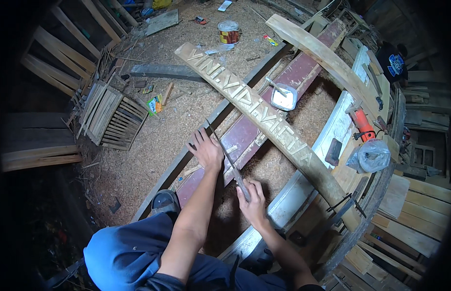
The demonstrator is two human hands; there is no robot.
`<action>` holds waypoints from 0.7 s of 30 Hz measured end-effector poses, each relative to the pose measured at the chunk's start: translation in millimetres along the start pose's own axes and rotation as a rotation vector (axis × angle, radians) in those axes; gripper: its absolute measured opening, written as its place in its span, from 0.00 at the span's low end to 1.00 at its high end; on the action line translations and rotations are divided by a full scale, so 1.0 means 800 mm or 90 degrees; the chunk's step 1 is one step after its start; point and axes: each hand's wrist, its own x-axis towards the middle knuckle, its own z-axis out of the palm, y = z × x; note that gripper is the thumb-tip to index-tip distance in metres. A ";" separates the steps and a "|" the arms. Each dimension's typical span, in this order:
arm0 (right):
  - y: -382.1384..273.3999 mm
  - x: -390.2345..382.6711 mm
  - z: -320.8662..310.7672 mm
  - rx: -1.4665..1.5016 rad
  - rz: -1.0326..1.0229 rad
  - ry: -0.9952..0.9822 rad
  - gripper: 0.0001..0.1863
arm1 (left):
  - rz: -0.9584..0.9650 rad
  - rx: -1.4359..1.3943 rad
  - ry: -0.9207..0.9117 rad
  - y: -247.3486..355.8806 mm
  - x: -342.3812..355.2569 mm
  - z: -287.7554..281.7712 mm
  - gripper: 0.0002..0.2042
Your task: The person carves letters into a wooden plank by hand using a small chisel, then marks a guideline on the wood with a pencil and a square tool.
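Note:
My right hand [252, 199] grips the handle of a long, thin metal blade [220, 145], perhaps a saw, slanting up past my left hand [206, 150]. My left hand rests with fingers apart beside the blade, over a dark wooden rail [167, 179]; whether it presses a small piece is unclear. A maroon board [240, 133] lies beneath. Crossing it is a curved wooden beam [315, 172] with carved raised lettering. A plastic tub of white paste [283, 102], with a stick in it, sits on the maroon board near the beam.
A curved plank [322, 56] lies behind. At right are a red power tool [361, 121], a plastic bag [373, 156], stacked boards [419, 203] and a person in a dark shirt [388, 63]. A paint can [229, 36] and slatted wood piece [109, 116] stand on the shavings-strewn floor.

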 end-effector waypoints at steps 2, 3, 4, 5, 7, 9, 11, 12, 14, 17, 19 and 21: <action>0.007 -0.002 0.002 0.010 0.005 -0.002 0.17 | 0.024 0.023 -0.001 0.003 -0.002 0.001 0.28; 0.002 0.001 0.004 0.017 0.018 0.007 0.17 | 0.035 0.028 0.012 0.005 -0.004 0.003 0.28; -0.002 0.005 0.008 0.025 0.030 0.018 0.17 | 0.038 0.029 0.013 0.006 -0.004 0.005 0.28; -0.002 0.018 0.015 0.043 0.034 0.027 0.18 | 0.031 0.013 0.014 0.008 -0.003 0.006 0.28; -0.012 0.015 0.010 0.047 0.039 0.009 0.17 | 0.030 0.006 0.016 -0.001 0.003 0.007 0.28; -0.008 0.009 -0.011 0.031 0.024 -0.025 0.17 | 0.012 0.006 0.000 -0.003 -0.001 0.007 0.28; -0.003 0.007 -0.021 0.012 0.031 -0.031 0.16 | 0.023 0.012 -0.003 -0.001 -0.001 0.006 0.29; -0.006 0.008 -0.021 0.004 0.039 -0.031 0.16 | 0.030 0.021 -0.006 0.002 -0.003 0.005 0.29; -0.005 0.022 0.002 0.015 0.006 0.032 0.15 | 0.040 0.014 0.003 0.010 -0.005 0.006 0.29; -0.013 0.022 0.000 0.022 0.043 -0.018 0.16 | 0.032 -0.004 0.005 0.001 -0.001 0.006 0.29; -0.014 0.010 -0.023 -0.007 0.047 -0.072 0.17 | 0.024 0.015 0.000 -0.003 -0.003 0.006 0.28; -0.020 0.015 -0.018 -0.008 0.047 -0.074 0.17 | 0.029 0.025 0.007 -0.004 0.001 0.006 0.28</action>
